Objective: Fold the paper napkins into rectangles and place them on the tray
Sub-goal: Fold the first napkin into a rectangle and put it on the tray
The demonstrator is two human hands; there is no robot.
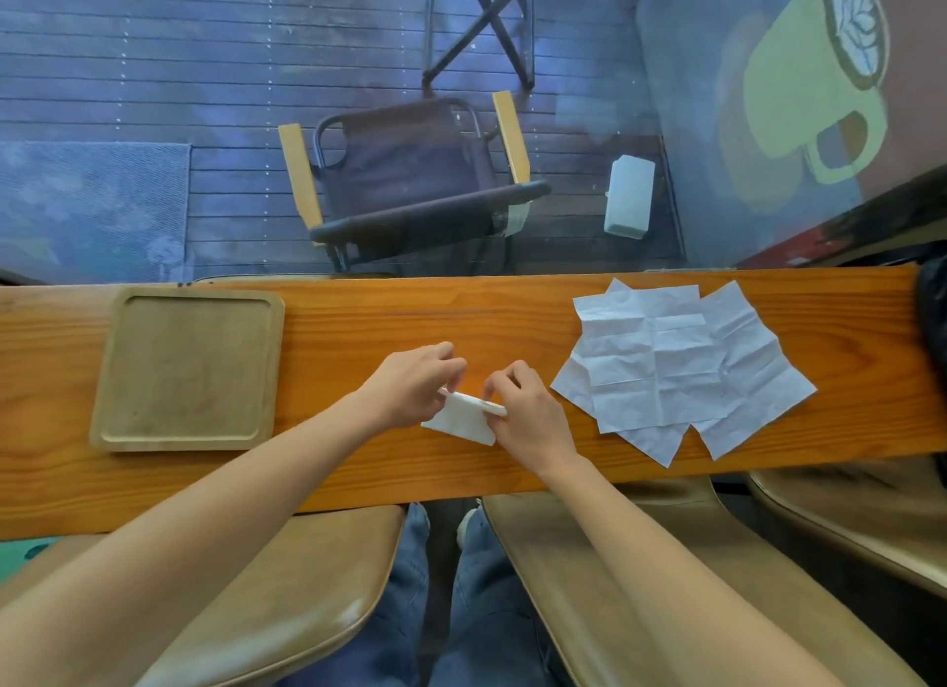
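**First napkin mid-fold at the counter's centre**

I have both hands working one paper napkin (464, 420) in the middle of the wooden counter (358, 481). My left hand (410, 384) pinches the upper folded edge at its left end, thumb and fingertips closed on the paper; my right hand (528, 409) pinches the same edge at its right end. Gripping both ends keeps the fold line straight while the lower part of the napkin lies flat on the wood, so the layers stay lined up for a clean rectangle.

The wooden tray (107, 368) sits well apart on my left, with nothing on it, so I judge no napkin has been delivered yet. The unfolded napkins (666, 368) lie overlapped in a loose pile on my right, near my right hand for easy reach. That layout gives me a simple flow: take from the right, fold in the centre, set down on the left.
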